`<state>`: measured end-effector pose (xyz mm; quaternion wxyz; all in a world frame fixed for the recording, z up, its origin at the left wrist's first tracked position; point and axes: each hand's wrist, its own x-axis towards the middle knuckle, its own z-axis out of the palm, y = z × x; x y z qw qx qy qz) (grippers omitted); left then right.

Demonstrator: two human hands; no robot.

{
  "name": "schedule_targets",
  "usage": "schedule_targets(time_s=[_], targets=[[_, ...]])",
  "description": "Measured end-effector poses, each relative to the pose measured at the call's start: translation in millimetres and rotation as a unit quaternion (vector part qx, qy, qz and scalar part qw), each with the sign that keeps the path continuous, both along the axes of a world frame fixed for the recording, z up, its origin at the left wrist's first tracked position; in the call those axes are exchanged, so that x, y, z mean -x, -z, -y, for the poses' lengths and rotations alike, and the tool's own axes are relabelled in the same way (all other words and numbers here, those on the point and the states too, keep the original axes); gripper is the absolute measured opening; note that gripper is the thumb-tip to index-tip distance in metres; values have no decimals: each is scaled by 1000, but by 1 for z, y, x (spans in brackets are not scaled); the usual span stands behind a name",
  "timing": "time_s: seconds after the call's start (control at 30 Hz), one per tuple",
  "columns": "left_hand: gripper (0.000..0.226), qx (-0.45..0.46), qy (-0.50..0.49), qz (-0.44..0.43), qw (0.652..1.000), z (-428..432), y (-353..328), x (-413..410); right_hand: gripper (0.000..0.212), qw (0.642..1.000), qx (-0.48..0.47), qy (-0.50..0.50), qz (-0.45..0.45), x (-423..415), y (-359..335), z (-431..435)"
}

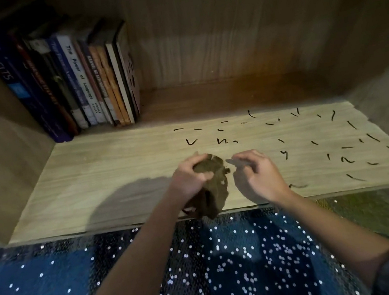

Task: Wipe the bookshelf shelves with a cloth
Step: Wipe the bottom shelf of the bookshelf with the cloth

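Note:
A light wooden shelf board fills the middle of the head view, with many short dark pen-like marks scattered over its right half. My left hand grips a bunched olive-brown cloth near the shelf's front edge; the cloth's lower part hangs over that edge. Just to the right of the cloth, my right hand hovers over the board with fingers loosely curled and holding nothing. Whether its fingertips touch the cloth is unclear.
Several books stand upright at the shelf's back left against the side wall. Wooden side panels and a back panel enclose the compartment. Below the front edge lies dark blue fabric with white dots.

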<state>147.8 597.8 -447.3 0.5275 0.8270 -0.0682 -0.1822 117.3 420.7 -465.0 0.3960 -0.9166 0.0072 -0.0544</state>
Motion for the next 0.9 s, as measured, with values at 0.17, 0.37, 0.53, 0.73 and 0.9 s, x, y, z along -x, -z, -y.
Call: schedule_targets(time_s=[0.17,0.37,0.53,0.73,0.9], targets=[[39,-67,-71,86,992,-47,3,5,36,999,36,-14,-35,-15,-10,-36],[43,-267,-70,128,953,-68,30,-6,70,959,260,-89,-76,-7,3,-106],[55,-317,-32,154,935,-61,29,-37,66,966,233,-55,-98,-7,7,-68],[99,-291,25,49,955,-46,27,-51,67,966,233,-69,-84,-83,3,-75],[95,-285,35,61,956,-49,33,-51,58,952,251,-167,-43,-93,3,-78]])
